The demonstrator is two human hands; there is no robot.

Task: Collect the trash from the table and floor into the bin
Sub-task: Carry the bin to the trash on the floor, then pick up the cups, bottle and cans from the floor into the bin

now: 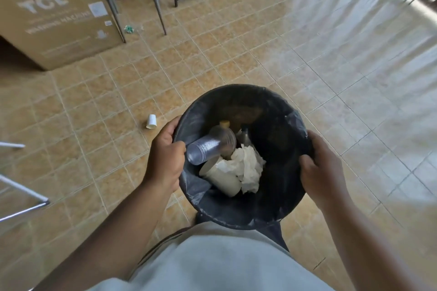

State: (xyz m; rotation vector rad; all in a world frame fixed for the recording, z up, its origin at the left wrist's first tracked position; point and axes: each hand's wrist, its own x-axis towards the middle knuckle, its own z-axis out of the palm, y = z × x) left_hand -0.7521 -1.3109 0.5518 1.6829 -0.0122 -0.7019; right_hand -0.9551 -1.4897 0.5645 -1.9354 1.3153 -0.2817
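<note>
Carrying the bin (279, 125) in front of our waist, we have the left hand (163, 160) at its nine o'clock rim and the right hand (319, 172) at three o'clock, fingers of both curled tight over the black liner. Inside lie a clear cup (210, 146), a paper cup (224, 179) and a crumpled tissue (248, 168). Another paper cup on the floor (151, 121) waits at ten o'clock and a green wrapper (129, 29) farther off; stooping with the bin tilted could spill the load, and the loose liner might slip.
</note>
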